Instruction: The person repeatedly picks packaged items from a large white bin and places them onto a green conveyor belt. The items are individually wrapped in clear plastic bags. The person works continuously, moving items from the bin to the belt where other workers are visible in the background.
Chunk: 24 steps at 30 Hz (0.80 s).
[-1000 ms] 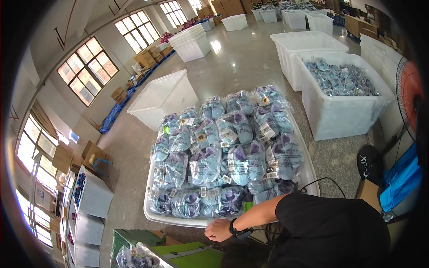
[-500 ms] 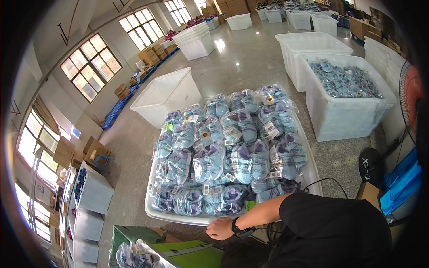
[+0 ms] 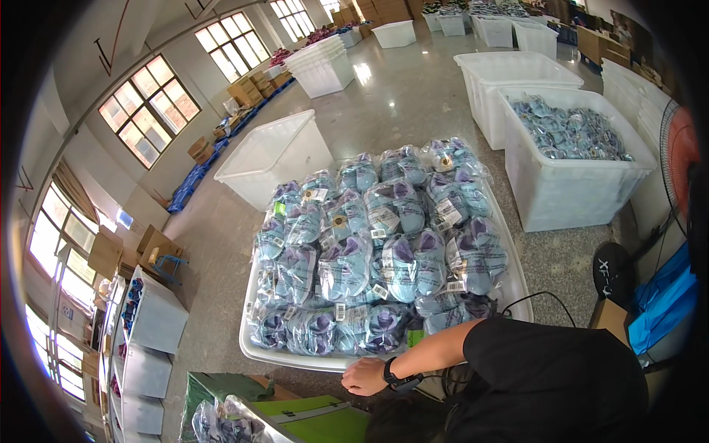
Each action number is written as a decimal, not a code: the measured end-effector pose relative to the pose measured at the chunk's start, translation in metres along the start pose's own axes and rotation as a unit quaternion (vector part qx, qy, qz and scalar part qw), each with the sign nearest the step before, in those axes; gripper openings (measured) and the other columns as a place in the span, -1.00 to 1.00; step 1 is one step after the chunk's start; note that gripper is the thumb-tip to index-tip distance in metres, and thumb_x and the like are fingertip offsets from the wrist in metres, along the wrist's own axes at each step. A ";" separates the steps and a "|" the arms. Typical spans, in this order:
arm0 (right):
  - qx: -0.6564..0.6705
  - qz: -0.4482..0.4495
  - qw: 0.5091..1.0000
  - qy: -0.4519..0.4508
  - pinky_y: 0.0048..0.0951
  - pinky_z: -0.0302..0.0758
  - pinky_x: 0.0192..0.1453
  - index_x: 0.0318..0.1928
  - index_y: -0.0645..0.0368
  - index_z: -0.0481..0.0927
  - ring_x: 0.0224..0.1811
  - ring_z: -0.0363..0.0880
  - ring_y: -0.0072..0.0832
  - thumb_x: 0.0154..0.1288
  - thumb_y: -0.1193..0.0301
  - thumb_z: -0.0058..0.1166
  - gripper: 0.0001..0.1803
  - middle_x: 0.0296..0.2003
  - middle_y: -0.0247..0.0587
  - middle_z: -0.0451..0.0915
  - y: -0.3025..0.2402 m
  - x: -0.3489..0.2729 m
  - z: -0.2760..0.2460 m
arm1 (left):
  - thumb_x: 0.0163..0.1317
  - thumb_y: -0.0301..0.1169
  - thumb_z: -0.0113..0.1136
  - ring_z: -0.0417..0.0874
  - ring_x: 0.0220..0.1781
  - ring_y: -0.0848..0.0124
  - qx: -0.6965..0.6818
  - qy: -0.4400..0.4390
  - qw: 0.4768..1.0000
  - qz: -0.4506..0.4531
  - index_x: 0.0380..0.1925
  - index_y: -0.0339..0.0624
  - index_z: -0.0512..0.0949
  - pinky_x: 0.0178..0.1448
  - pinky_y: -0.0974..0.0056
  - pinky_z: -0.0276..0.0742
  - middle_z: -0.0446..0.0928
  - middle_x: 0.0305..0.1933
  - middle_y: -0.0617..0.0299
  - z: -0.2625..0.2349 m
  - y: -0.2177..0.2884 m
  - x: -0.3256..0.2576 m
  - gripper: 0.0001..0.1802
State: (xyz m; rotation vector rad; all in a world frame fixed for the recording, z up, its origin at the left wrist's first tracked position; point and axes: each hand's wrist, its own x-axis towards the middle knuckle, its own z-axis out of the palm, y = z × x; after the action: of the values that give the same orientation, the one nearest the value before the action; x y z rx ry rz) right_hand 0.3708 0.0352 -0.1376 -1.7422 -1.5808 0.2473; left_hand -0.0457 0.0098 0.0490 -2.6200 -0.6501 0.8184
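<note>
One arm in a black sleeve reaches leftward from the lower right, with a dark watch at its wrist. This is my right hand (image 3: 362, 377), its fingers curled in and what they hold, if anything, hidden. It is beside the near rim of a large white tub (image 3: 295, 360). Pairs of light blue shoes (image 3: 345, 269) with purple linings, bagged in clear plastic, are heaped in the tub. Below and left of the hand is a bright green panel (image 3: 314, 422), and beyond it more bagged shoes (image 3: 224, 423) beside green sheeting. My left hand is out of view.
A white bin (image 3: 277, 151) stands beyond the tub. To the right, another bin (image 3: 565, 196) holds many bagged blue shoes. A red fan (image 3: 679, 151), a blue bag (image 3: 665, 303) and a black cable (image 3: 550, 297) are at the right. White bins (image 3: 151, 325) line the left.
</note>
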 end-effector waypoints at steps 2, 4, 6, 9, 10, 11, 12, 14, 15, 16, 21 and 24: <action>-0.001 -0.002 1.000 0.001 -0.04 0.56 -0.06 -0.39 0.14 0.57 -0.19 0.65 -0.09 0.31 0.32 0.09 -0.82 -0.38 -0.15 0.59 0.000 0.000 0.001 | 0.46 0.16 0.05 0.15 0.69 0.32 0.000 0.003 1.000 0.000 0.50 -0.10 0.27 0.73 -0.28 -0.20 0.27 0.60 0.17 -0.001 -0.001 0.000 -0.21; -0.012 -0.004 1.000 0.004 -0.03 0.57 -0.06 -0.39 0.13 0.57 -0.19 0.65 -0.09 0.31 0.32 0.09 -0.82 -0.38 -0.15 0.59 0.000 0.000 0.001 | 0.46 0.16 0.05 0.15 0.69 0.32 0.001 0.006 1.000 0.001 0.50 -0.10 0.27 0.73 -0.28 -0.21 0.27 0.60 0.17 -0.001 -0.002 0.000 -0.21; -0.007 -0.005 1.000 0.005 -0.03 0.57 -0.06 -0.39 0.14 0.57 -0.19 0.65 -0.09 0.31 0.32 0.09 -0.82 -0.37 -0.15 0.59 0.000 -0.001 0.000 | 0.46 0.16 0.05 0.15 0.69 0.32 0.001 0.010 1.000 0.000 0.50 -0.09 0.27 0.73 -0.28 -0.21 0.27 0.60 0.18 -0.003 -0.003 0.000 -0.21; -0.008 -0.004 1.000 -0.001 -0.02 0.57 -0.05 -0.39 0.15 0.57 -0.19 0.65 -0.08 0.31 0.32 0.09 -0.81 -0.37 -0.13 0.59 -0.001 -0.001 -0.001 | 0.46 0.17 0.05 0.15 0.69 0.32 0.002 0.014 1.000 0.002 0.50 -0.09 0.27 0.73 -0.28 -0.22 0.27 0.60 0.18 -0.006 -0.004 0.001 -0.20; -0.013 -0.003 1.000 -0.002 -0.01 0.57 -0.05 -0.39 0.15 0.57 -0.19 0.65 -0.07 0.31 0.32 0.08 -0.81 -0.37 -0.13 0.59 -0.001 -0.001 -0.002 | 0.46 0.17 0.05 0.15 0.69 0.32 0.001 0.017 1.000 0.002 0.51 -0.09 0.27 0.73 -0.27 -0.22 0.26 0.60 0.18 -0.007 -0.005 0.001 -0.20; -0.009 -0.003 1.000 -0.008 -0.01 0.57 -0.05 -0.39 0.16 0.57 -0.19 0.65 -0.07 0.31 0.32 0.08 -0.81 -0.37 -0.12 0.59 -0.002 0.000 -0.003 | 0.46 0.17 0.05 0.15 0.69 0.32 0.000 0.020 1.000 0.003 0.51 -0.08 0.27 0.73 -0.27 -0.22 0.26 0.61 0.18 -0.008 -0.004 0.001 -0.20; -0.010 -0.003 1.000 -0.011 0.00 0.57 -0.05 -0.39 0.17 0.57 -0.19 0.65 -0.06 0.31 0.32 0.08 -0.80 -0.37 -0.11 0.59 -0.002 0.000 -0.004 | 0.46 0.17 0.05 0.15 0.69 0.32 -0.001 0.023 1.000 0.002 0.51 -0.08 0.26 0.73 -0.27 -0.22 0.26 0.61 0.19 -0.008 -0.005 0.001 -0.20; -0.009 -0.001 1.000 -0.014 0.01 0.57 -0.04 -0.39 0.18 0.57 -0.19 0.65 -0.05 0.31 0.32 0.07 -0.80 -0.36 -0.09 0.59 -0.002 0.000 -0.004 | 0.45 0.18 0.05 0.15 0.69 0.32 -0.003 0.030 1.000 0.004 0.51 -0.08 0.26 0.73 -0.27 -0.23 0.26 0.61 0.19 -0.007 -0.005 0.001 -0.20; -0.008 0.000 1.000 -0.014 0.02 0.57 -0.04 -0.39 0.18 0.57 -0.19 0.65 -0.04 0.31 0.32 0.07 -0.79 -0.36 -0.09 0.59 -0.002 0.000 -0.004 | 0.45 0.18 0.05 0.15 0.69 0.32 -0.006 0.033 0.999 0.003 0.51 -0.08 0.26 0.73 -0.27 -0.23 0.26 0.61 0.19 -0.005 -0.006 0.001 -0.20; -0.007 0.000 1.000 -0.014 0.02 0.57 -0.04 -0.39 0.19 0.57 -0.19 0.65 -0.04 0.31 0.32 0.07 -0.79 -0.36 -0.08 0.59 -0.002 0.000 -0.004 | 0.45 0.18 0.06 0.15 0.69 0.32 -0.009 0.039 0.999 0.003 0.51 -0.07 0.26 0.73 -0.27 -0.23 0.26 0.61 0.19 -0.002 -0.006 0.001 -0.20; -0.011 -0.001 1.000 -0.015 0.03 0.57 -0.03 -0.39 0.19 0.55 -0.18 0.65 -0.04 0.31 0.31 0.09 -0.78 -0.36 -0.08 0.60 -0.003 0.000 -0.004 | 0.45 0.19 0.06 0.14 0.69 0.32 -0.052 0.095 0.994 0.020 0.51 -0.06 0.26 0.73 -0.27 -0.24 0.26 0.61 0.20 0.009 -0.013 0.002 -0.19; -0.012 0.001 1.000 -0.016 0.03 0.57 -0.03 -0.39 0.19 0.55 -0.17 0.65 -0.03 0.31 0.31 0.10 -0.78 -0.35 -0.09 0.60 -0.003 0.000 -0.005 | 0.45 0.19 0.06 0.14 0.69 0.32 -0.116 0.157 0.980 0.033 0.51 -0.06 0.26 0.73 -0.27 -0.25 0.26 0.61 0.21 0.005 -0.015 0.004 -0.19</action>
State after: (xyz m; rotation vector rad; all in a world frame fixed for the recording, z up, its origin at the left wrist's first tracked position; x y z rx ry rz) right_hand 0.3716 0.0332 -0.1321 -1.7655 -1.6122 0.2598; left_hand -0.0504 0.0253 0.0500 -2.9060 -0.6014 0.3464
